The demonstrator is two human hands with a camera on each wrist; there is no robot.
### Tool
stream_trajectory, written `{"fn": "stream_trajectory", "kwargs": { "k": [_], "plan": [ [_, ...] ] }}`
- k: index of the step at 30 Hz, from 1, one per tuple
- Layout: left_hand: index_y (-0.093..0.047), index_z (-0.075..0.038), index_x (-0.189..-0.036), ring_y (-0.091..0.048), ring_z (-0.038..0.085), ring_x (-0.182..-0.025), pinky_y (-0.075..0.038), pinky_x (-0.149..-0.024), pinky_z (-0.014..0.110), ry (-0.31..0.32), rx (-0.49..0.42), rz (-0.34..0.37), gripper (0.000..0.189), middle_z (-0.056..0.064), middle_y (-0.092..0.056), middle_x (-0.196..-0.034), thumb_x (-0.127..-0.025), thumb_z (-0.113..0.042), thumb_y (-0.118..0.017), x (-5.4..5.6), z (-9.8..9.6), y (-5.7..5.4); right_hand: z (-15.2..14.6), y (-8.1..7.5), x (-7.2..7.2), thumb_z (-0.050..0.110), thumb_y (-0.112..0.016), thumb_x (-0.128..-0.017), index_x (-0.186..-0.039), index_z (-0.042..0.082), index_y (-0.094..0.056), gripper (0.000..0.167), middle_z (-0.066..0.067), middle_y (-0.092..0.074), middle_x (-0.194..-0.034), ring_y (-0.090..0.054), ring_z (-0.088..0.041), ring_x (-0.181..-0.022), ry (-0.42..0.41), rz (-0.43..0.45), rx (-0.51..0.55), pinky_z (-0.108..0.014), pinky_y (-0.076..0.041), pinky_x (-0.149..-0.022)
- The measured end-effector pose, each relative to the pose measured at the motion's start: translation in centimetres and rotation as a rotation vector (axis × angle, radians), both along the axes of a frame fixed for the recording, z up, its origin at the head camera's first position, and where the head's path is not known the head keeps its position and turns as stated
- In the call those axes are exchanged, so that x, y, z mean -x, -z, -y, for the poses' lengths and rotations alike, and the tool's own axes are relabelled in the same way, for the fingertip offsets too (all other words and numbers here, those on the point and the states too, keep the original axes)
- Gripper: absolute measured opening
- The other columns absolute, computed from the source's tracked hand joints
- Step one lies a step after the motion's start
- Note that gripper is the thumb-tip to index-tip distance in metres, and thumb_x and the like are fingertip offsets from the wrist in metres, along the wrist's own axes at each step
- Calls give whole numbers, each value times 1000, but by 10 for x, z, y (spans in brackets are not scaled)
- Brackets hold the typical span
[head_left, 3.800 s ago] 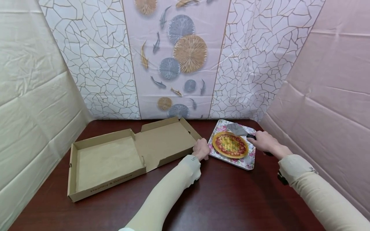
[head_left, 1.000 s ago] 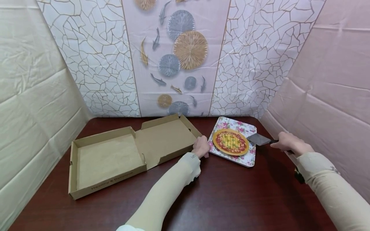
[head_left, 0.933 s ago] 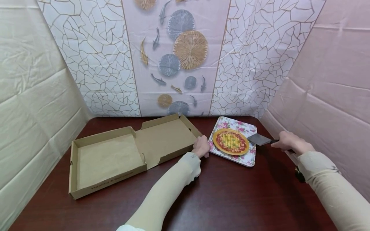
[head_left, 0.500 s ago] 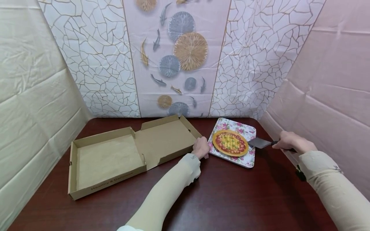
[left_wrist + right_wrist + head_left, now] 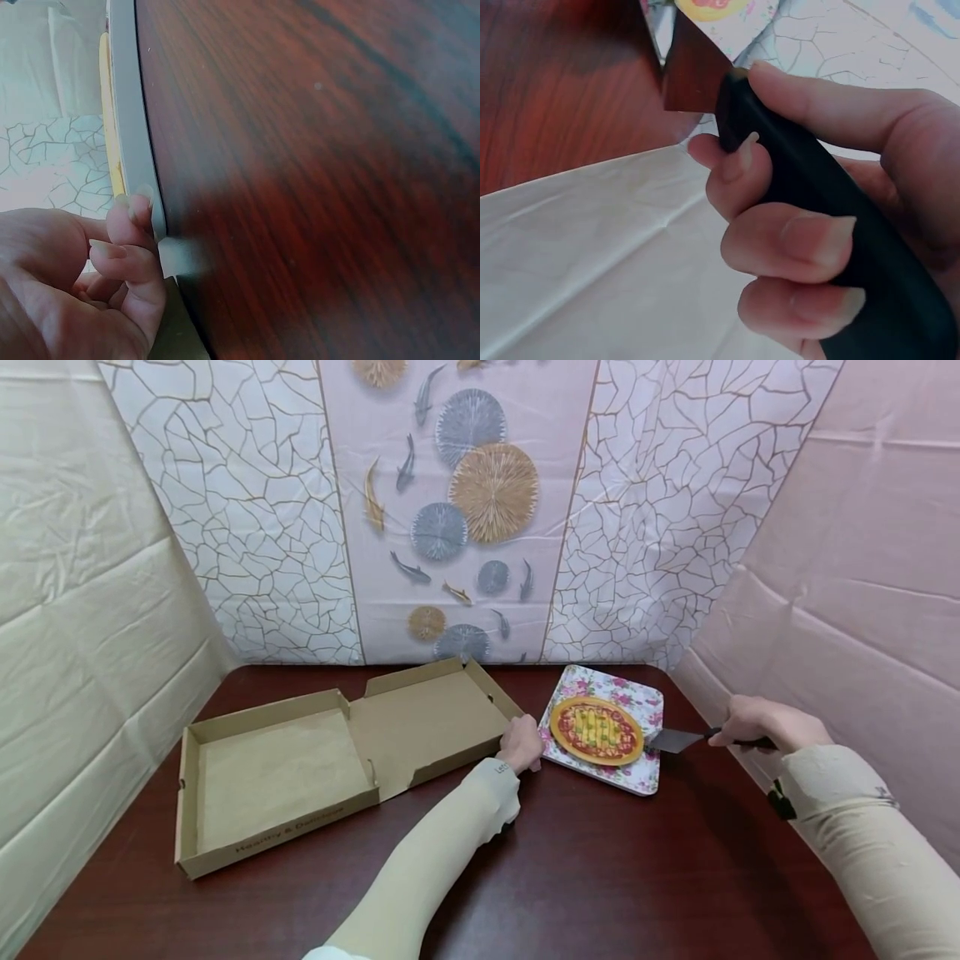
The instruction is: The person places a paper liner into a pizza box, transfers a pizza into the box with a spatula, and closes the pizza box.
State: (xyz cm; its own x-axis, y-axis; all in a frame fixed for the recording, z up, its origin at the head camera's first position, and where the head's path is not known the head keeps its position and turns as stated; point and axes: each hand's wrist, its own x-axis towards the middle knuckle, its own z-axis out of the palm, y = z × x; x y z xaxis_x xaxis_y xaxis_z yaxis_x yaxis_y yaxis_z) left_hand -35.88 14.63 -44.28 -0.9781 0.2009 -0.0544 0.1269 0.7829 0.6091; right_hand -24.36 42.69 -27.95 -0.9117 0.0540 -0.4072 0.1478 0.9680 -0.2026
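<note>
A yellow-rimmed pizza point(image 5: 597, 732) with red and yellow topping lies on a white floral tray point(image 5: 639, 777). At the tray's left corner, my left hand point(image 5: 522, 745) pinches its edge; in the left wrist view the curled fingers point(image 5: 129, 262) sit right at the tray's pale side point(image 5: 135, 112). My right hand point(image 5: 776, 725) grips the black handle point(image 5: 810, 180) of a spatula, fingers wrapped round it and thumb along the top. The metal blade of the spatula point(image 5: 672, 741) points left, its front edge right at the pizza's right rim and overlapping the tray's right side.
A cardboard pizza box point(image 5: 277, 777) lies opened flat on the left, its lid point(image 5: 431, 727) reaching close to my left hand. The dark red table point(image 5: 585, 877) carries everything. Fabric walls point(image 5: 840, 568) stand behind and on both sides, with the right one close to my right hand.
The spatula has gone from above the pizza's far side to its right rim, my right hand moving right. In the last second the blade shifts only slightly. My left hand stays put.
</note>
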Motion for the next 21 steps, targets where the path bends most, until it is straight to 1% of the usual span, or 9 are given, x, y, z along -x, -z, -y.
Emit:
{"fn": "stream_trajectory", "kwargs": {
  "k": [5, 11, 13, 16, 18, 21],
  "plan": [
    [-65, -7, -70, -58, 11, -37, -47, -45, 24, 13, -9, -5, 17, 1, -60, -46, -86, -3, -63, -2, 0, -1, 3, -7, -4, 27, -66, -87, -55, 18, -46, 39, 8, -44, -49, -38, -6, -44, -19, 41, 13, -21, -36, -44],
    [-65, -6, -72, -59, 11, -36, -47, -45, 23, 19, -14, 3, 16, 1, -60, -44, -87, -4, -62, -2, -1, -1, 8, -14, -9, 28, -66, -87, -56, 17, -48, 37, 7, -44, -50, -37, -6, -43, -5, 92, 27, -20, -35, -44],
    [-66, -6, -72, -59, 11, -36, -47, -45, 23, 20, -15, 10, 16, 2, -60, -44, -87, -4, -63, -1, -1, 0, 10, -16, -11, 30, -66, -87, -55, 18, -49, 38, 7, -45, -51, -37, -6, -44, -9, 104, 14, -20, -34, -44],
    [-65, -6, -70, -59, 12, -37, -48, -45, 23, 22, -14, 13, 16, 2, -60, -45, -86, -2, -64, 0, 0, 2, 10, -17, -17, 38, -67, -85, -56, 20, -49, 38, 8, -45, -52, -38, -5, -47, 17, 102, -23, -20, -34, -46],
    [-65, -7, -70, -59, 12, -38, -48, -45, 23, 22, -10, 2, 16, 2, -60, -46, -85, -1, -64, -1, 0, 2, 10, -18, -21, 44, -69, -82, -61, 21, -49, 37, 9, -45, -53, -40, -5, -49, 43, 92, -49, -20, -35, -48],
    [-65, -7, -70, -59, 12, -37, -48, -46, 24, 23, -7, -9, 16, 2, -61, -46, -84, 0, -64, -1, 1, 1, 8, -17, -25, 49, -72, -78, -67, 20, -49, 38, 9, -46, -55, -42, -5, -51, 77, 66, -45, -20, -37, -51]
  ]
}}
